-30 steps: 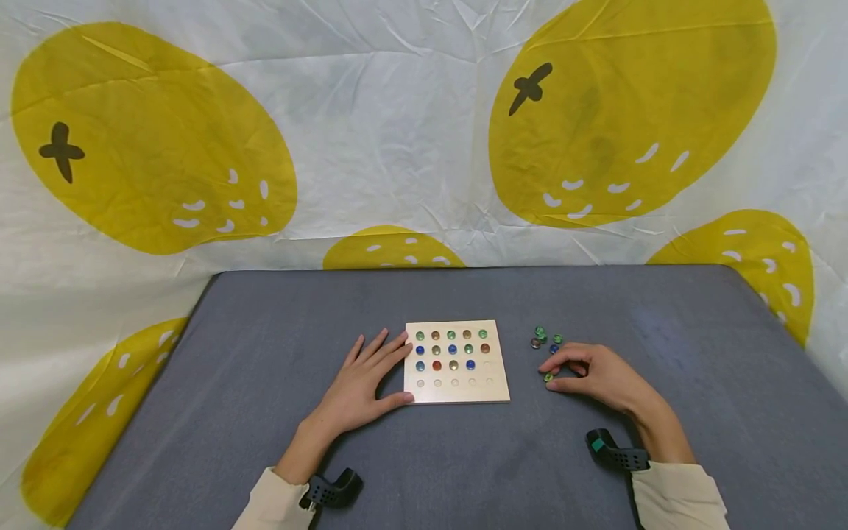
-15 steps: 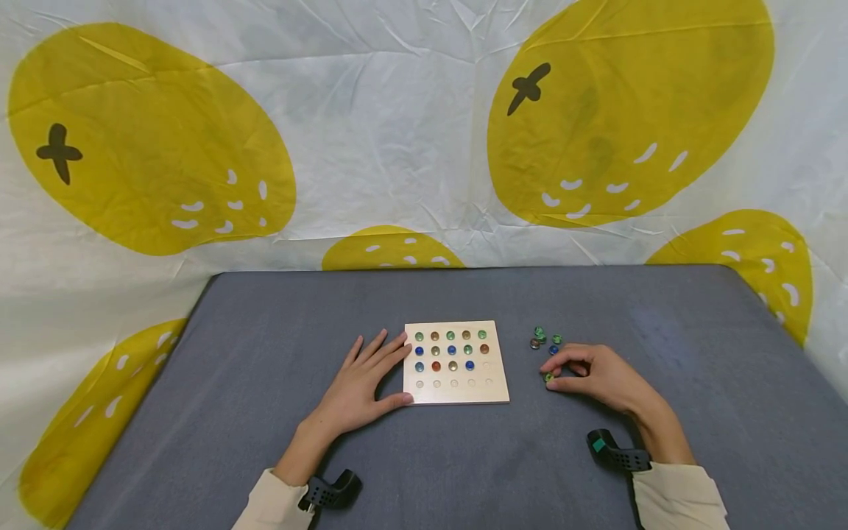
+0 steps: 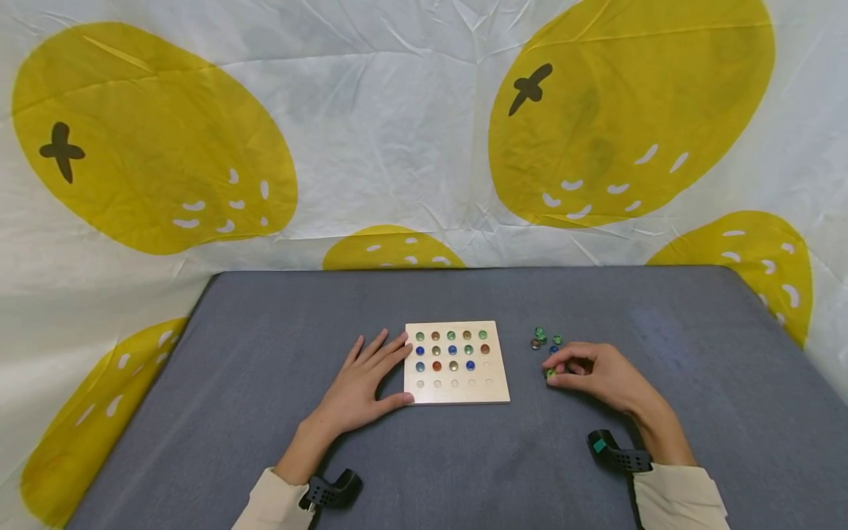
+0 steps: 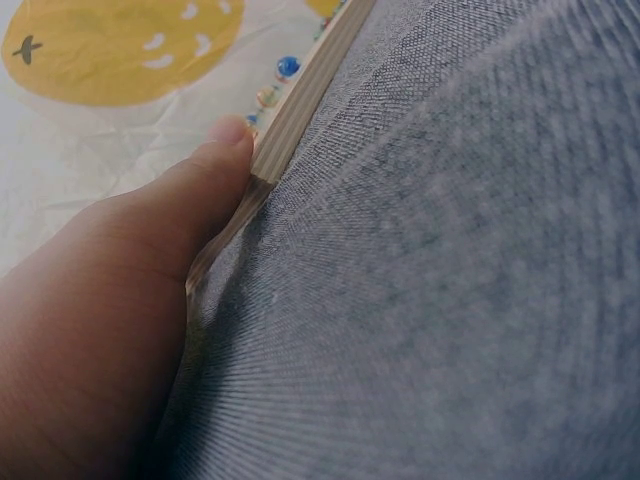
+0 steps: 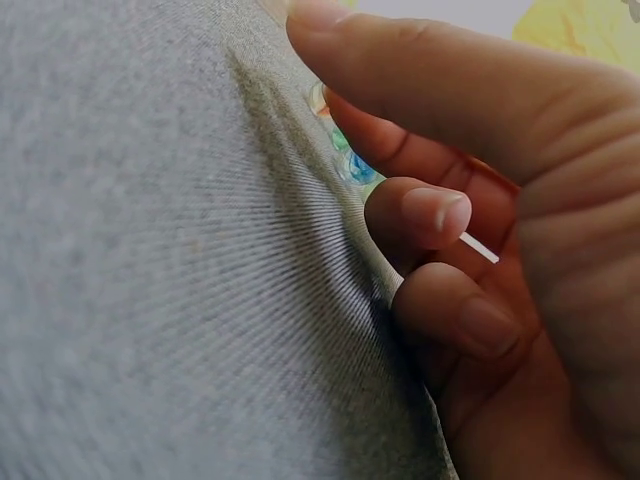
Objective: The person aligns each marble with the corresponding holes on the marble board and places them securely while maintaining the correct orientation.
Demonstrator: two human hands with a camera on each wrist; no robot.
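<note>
Head view: nearest you, your right grip [image 3: 599,375] has tightened and shifted slightly in the last second, so the green marble [image 3: 550,373] now sits a touch farther from you and more hidden between thumb and finger. You are pinching it, which suggests the hold is being settled, with the marble not yet on the board; whether it is clear of the grey surface [image 3: 464,456] you cannot tell. It is to the right of the board and well apart from it, and what shows of it is small, glossy, see-through and yellowish green. Your left grip [image 3: 354,390] is as it was, grasping nothing: its fingers are spread and rest at the left edge of the wooden board [image 3: 500,392], the thumb at the near corner. The board is flat, pale and square-edged, and its filling is unchanged: the nearest row of hollows [image 3: 454,383] is bare, the next lacks only its rightmost marble, and the two far rows are full of green, amber, blue and brownish glass. Beyond your right fingers lie a blue marble [image 3: 553,350], a brownish marble [image 3: 535,344] and a few green ones; behind everything hangs a white cloth [image 3: 397,147] with yellow shapes.
</note>
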